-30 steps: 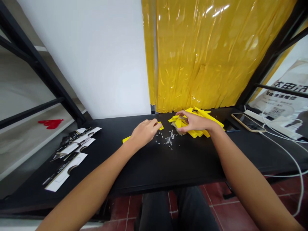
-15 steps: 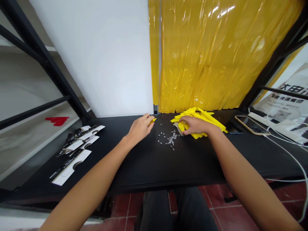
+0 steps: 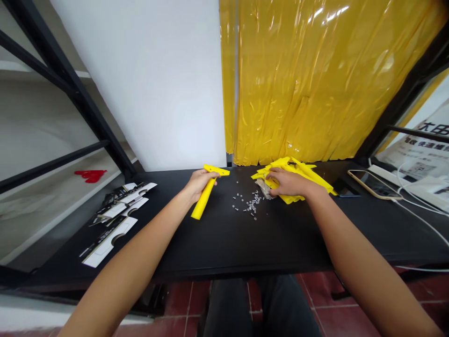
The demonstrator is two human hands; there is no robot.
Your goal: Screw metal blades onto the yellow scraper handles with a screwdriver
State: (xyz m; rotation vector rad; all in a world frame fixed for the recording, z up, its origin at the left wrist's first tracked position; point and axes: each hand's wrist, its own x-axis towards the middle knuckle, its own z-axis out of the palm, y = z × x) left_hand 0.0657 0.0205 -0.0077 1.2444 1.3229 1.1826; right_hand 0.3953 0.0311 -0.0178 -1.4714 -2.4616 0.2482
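A yellow T-shaped piece (image 3: 204,200) is pinched in my left hand (image 3: 200,183), its long handle slanting down toward me over the black table (image 3: 217,248). My right hand (image 3: 286,182) is at the front left of a pile of yellow pieces (image 3: 314,175), fingers curled down by a small clear plastic bag (image 3: 264,188); whether it grips the bag or a yellow piece is hidden. Between my hands lie several small screws and nuts (image 3: 250,206), scattered on the table.
Printed white and black cards (image 3: 110,241) lie at the left. A gold-edged phone (image 3: 373,185), a dark phone (image 3: 345,189), a power strip and white cables are on the right. A red item (image 3: 91,176) sits on the left shelf. Yellow strip curtains (image 3: 298,84) hang behind.
My left hand has turned over, bringing the T-shaped yellow piece into full view. My right hand stays at the pile. The whole view has shifted slightly.
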